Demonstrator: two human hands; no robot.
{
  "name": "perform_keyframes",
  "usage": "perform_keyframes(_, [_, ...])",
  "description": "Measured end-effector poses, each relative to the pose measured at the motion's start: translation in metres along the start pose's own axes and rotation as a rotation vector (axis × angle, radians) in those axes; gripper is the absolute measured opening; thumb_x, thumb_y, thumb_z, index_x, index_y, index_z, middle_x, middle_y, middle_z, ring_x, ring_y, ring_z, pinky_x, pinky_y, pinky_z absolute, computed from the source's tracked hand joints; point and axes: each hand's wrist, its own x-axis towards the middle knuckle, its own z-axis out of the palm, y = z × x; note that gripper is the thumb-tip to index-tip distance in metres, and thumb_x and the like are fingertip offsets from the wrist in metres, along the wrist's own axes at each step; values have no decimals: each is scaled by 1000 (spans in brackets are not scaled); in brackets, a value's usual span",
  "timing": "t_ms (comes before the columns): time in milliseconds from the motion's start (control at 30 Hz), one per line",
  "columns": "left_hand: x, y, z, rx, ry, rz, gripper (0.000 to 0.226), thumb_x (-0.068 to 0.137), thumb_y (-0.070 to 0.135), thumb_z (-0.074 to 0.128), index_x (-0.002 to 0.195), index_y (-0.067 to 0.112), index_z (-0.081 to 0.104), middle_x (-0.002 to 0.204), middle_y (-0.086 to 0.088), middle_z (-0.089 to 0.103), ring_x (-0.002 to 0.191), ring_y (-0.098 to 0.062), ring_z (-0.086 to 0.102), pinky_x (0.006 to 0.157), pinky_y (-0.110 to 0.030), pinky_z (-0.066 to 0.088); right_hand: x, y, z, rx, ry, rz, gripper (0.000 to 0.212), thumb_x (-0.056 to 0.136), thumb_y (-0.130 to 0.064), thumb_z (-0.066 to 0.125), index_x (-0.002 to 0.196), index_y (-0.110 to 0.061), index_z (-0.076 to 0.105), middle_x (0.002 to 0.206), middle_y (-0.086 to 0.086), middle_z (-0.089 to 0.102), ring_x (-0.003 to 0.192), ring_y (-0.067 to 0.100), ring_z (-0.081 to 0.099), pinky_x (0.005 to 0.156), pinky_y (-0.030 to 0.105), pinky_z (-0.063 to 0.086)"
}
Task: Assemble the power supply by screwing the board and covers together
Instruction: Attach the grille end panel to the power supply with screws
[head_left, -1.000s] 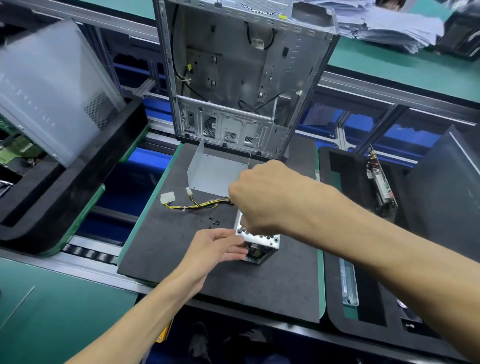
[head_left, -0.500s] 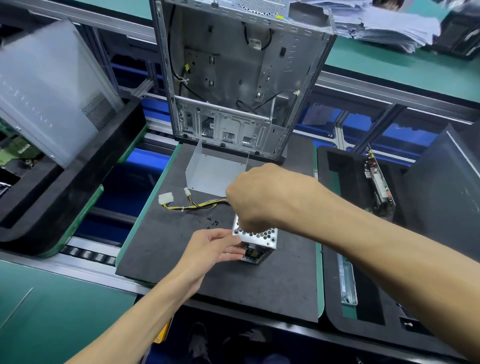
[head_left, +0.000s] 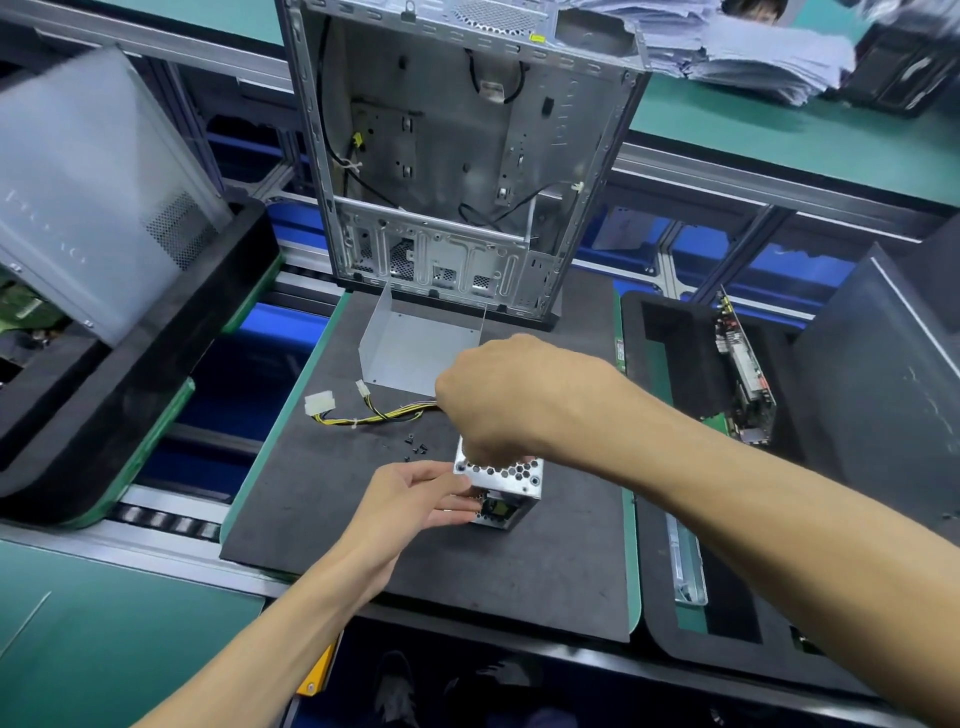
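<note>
standing on end, the perforated silver power supply (head_left: 497, 480) sits gripped by both hands, left (head_left: 415, 499) and right (head_left: 511, 400).

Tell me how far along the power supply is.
Done: the board sits inside the perforated housing. In hand: the left hand steadies the housing, and the right hand works on its top. Left: loose screws lie on the mat, and the bent cover lies apart, unfitted.

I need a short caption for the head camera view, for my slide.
Both hands, left and right, hold the power supply on the mat; loose screws nearby.
</note>
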Motion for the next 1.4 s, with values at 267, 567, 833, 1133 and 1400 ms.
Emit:
perform_keyframes(267, [1,0,0,8,-11,6,25,88,12,74,108,-4,69,95,-19,77,91,-30,76,81,-33,62,-1,2,0,13,-28,23,31,94,-10,59,68,-14,44,68,-2,46,58,17,48,48,26,33])
perform_keyframes(567, [2,-2,-2,15,2,0,15,92,9,69,100,-3,73,95,-19,77,91,-31,76,81,-34,62,3,2,10,57,124,61,34,96,-6,51,66,-16,38,68,-2,37,54,14,34,48,28,23])
perform_keyframes(833, [5,-3,0,38,-58,23,40,74,31,75,103,3,76,98,-15,78,94,-29,76,84,-33,61,-8,-1,6,33,17,9,34,97,-9,56,68,-15,38,70,-2,41,55,13,38,49,28,32])
perform_keyframes(1133, [5,-6,-5,29,-37,24,26,82,22,75,100,2,76,96,-15,77,93,-30,76,85,-36,61,-3,2,3,68,-26,20,32,88,-5,55,58,-15,48,39,-8,48,52,10,50,46,24,35])
perform_keyframes(1400, [4,-4,-2,47,-30,30,22,91,13,71,108,-1,72,100,-17,77,93,-28,76,84,-33,61,0,-3,-2,-31,26,30,35,96,-11,58,68,-16,38,70,-2,40,63,18,45,54,27,33])
